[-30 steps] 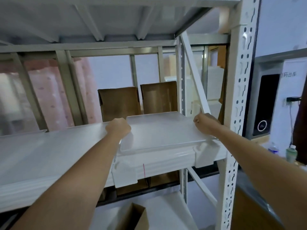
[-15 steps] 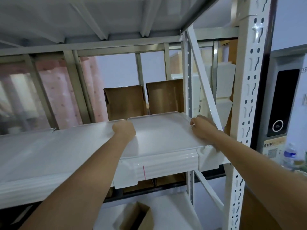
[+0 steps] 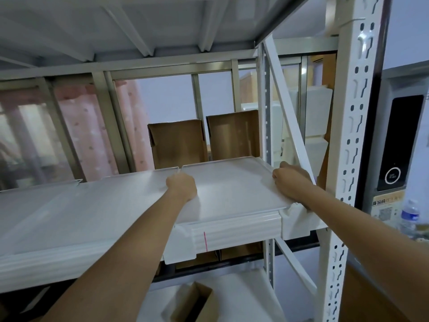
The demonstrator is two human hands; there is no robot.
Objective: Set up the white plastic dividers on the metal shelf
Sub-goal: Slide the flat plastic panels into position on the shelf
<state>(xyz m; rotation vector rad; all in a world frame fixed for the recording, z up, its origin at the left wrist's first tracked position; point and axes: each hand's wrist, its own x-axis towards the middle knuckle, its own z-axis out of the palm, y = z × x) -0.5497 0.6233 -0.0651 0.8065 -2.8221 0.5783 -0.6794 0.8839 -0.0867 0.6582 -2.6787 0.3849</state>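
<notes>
- Fingers of the left hand (image 3: pixel 182 187) curl down at the left edge of the white plastic divider (image 3: pixel 232 184); the fingertips are hidden behind the knuckles, so whether they pinch that edge or only press on it cannot be told.
- Fingers of the right hand (image 3: pixel 291 182) curl over the divider's right edge, with the tips resting on its top face; what the thumb does is hidden.
- Lying flat on the metal shelf (image 3: pixel 222 231), the divider sits at its right end, between the two hands, the left hand at about 9 o'clock of it and the right hand at about 3 o'clock.
- Its right rear corner sits close to the white diagonal brace (image 3: pixel 285 101); whether they touch is unclear.
- More translucent white sheet (image 3: pixel 76 205) covers the shelf at 9 o'clock of the left hand; its seams are hard to make out.
- Two brown cardboard boxes (image 3: pixel 178 142) stand at 12 o'clock behind the divider, their lower parts and contents hidden.
- An open cardboard box (image 3: pixel 197 303) lies at 6 o'clock on the level below, its inside dark and unreadable.
- At 3 o'clock, past the perforated upright post (image 3: pixel 352 135), a water bottle (image 3: pixel 409 217) is cut off at the frame edge.
</notes>
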